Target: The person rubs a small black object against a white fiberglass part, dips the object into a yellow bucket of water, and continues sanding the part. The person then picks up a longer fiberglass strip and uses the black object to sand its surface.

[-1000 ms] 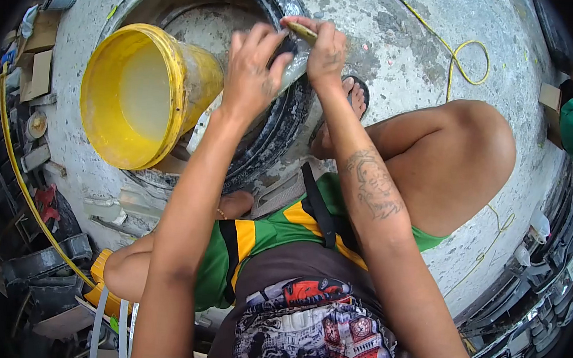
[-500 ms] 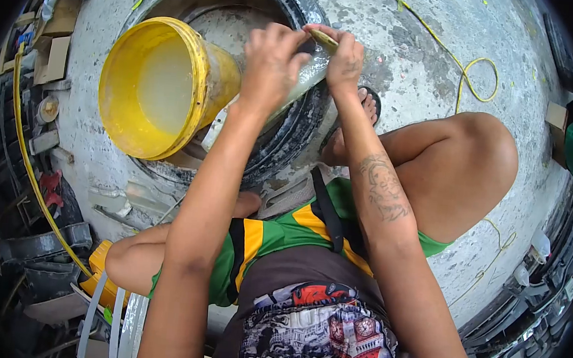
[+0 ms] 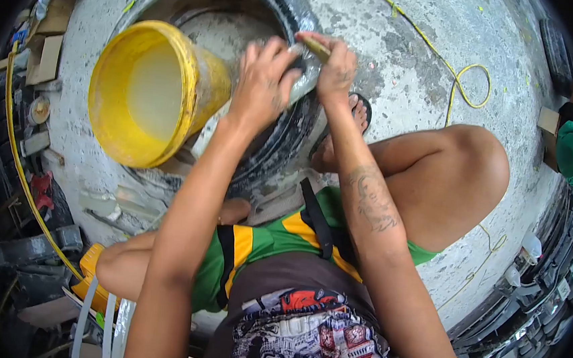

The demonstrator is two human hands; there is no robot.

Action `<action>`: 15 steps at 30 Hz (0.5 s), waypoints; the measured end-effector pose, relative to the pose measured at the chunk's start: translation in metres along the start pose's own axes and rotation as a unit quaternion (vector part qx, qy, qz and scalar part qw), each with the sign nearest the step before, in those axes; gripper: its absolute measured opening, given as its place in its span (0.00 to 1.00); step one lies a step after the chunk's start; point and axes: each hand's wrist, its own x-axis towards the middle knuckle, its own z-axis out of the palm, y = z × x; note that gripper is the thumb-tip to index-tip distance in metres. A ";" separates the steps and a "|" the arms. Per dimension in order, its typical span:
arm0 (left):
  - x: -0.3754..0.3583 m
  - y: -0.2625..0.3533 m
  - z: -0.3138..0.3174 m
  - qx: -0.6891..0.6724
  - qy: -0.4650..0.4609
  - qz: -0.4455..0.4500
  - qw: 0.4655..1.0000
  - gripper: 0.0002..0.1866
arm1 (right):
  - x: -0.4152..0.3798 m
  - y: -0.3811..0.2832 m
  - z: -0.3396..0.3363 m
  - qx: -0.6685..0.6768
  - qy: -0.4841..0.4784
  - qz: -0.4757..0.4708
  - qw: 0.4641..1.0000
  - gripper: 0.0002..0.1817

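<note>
Risks first, my read: grey strip (image 3: 305,73) is propped at a slant over the tyre (image 3: 282,145) rim, steadied only by the L hand (image 3: 261,86); if that hand slips on what looks like wet surface, strip slides off toward the bucket (image 3: 148,94). Bucket is tilted on its side, mouth toward camera, leaning on/inside the tyre; a knock from the L forearm could roll it; can't tell if anything's in it. Person squats w/ right foot (image 3: 357,114) in a sandal just beside the tyre, close under the work; tool slip off the strip edge would head that way. Yellow cord (image 3: 466,75) loops on the concrete floor (image 3: 410,61) near the knee; trip/snag risk on standing.

Positions: R hand (image 3: 336,65) closed in a pinch on a small yellowish tool (image 3: 317,48), prob brush or stick, too small to say; tip sits at the strip's upper end, touching or nearly so. L hand is spread, fingers (image 3: 273,53) splayed flat over the strip, pressing, not wrapped round it; hands nearly touching, tool between them. Strip runs from under both hands down-left past the bucket wall, lower part hidden behind wrist.

Clutter of parts and cardboard (image 3: 44,49) at left edge, well apart.
</note>
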 end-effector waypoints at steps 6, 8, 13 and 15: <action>-0.017 -0.003 -0.021 -0.033 0.113 -0.060 0.991 0.18 | -0.007 0.013 0.007 0.147 -0.012 0.105 0.984 0.16; -0.013 -0.005 -0.010 -0.016 0.089 -0.033 0.995 0.18 | -0.007 0.012 0.008 0.126 -0.010 0.104 0.986 0.21; -0.024 0.004 -0.007 -0.005 -0.008 0.000 1.000 0.18 | -0.005 -0.003 -0.002 0.116 -0.008 0.124 0.985 0.27; -0.016 -0.001 -0.004 -0.023 -0.012 0.015 1.000 0.17 | 0.001 -0.006 -0.001 0.162 -0.002 0.155 0.975 0.25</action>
